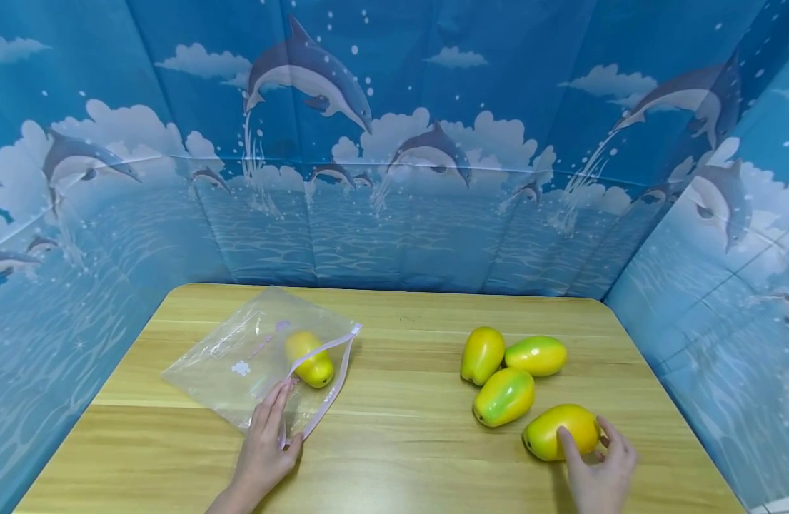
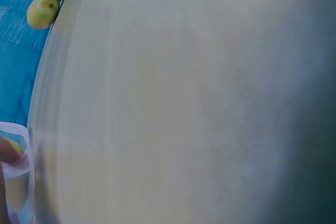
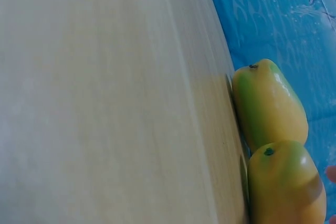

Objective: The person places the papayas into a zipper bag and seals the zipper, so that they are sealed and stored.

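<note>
A clear zip bag [image 1: 253,357] with a lilac zip edge lies on the table's left side, with one yellow mango [image 1: 315,370] inside near its mouth. My left hand [image 1: 265,442] holds the near edge of that mouth between fingers and thumb, keeping it parted. On the right, my right hand [image 1: 602,464] grips a yellow-green mango [image 1: 561,432] with thumb and fingers on opposite sides. Fingertips [image 3: 331,173] of that hand barely enter the right wrist view. Whether the gripped mango touches the table is hard to tell.
Beyond the right hand, three more mangoes sit close together: one upper left [image 1: 483,355], one upper right [image 1: 537,355] and one nearer [image 1: 505,397]. The wooden table [image 1: 400,442] ends against a blue dolphin-print curtain [image 1: 400,228] at the back and sides.
</note>
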The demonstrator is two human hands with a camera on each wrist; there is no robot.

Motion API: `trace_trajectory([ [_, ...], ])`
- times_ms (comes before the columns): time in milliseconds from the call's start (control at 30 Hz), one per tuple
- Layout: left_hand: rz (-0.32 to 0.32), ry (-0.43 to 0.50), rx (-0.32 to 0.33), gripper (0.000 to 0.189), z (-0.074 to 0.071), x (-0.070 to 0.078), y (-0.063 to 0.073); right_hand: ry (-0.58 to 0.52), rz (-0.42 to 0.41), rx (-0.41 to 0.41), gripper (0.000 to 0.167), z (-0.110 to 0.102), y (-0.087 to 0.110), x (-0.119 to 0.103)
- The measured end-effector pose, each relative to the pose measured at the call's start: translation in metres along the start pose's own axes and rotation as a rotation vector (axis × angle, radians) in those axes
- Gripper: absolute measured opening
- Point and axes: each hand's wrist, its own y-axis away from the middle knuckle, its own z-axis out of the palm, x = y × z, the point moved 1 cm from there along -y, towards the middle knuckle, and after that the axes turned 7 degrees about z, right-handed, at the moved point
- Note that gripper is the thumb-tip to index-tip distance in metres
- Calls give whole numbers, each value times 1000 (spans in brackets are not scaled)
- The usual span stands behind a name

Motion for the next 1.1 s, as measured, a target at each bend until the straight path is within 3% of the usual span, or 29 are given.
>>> trace_trajectory([
  [200, -13, 0, -12, 99, 0, -1, 1, 34, 7, -85, 67, -1, 3, -7],
  [800, -20, -12, -14, 98, 0, 0, 1, 162, -20, -214, 91, -1, -3, -1],
  [1000, -36, 11, -22, 91, 1, 0, 2, 97, -40, -228, 89, -1, -11, 8],
  [1100, -38, 12, -25, 91, 1, -1, 3, 4, 14, -279, 91, 0, -17, 12],
])
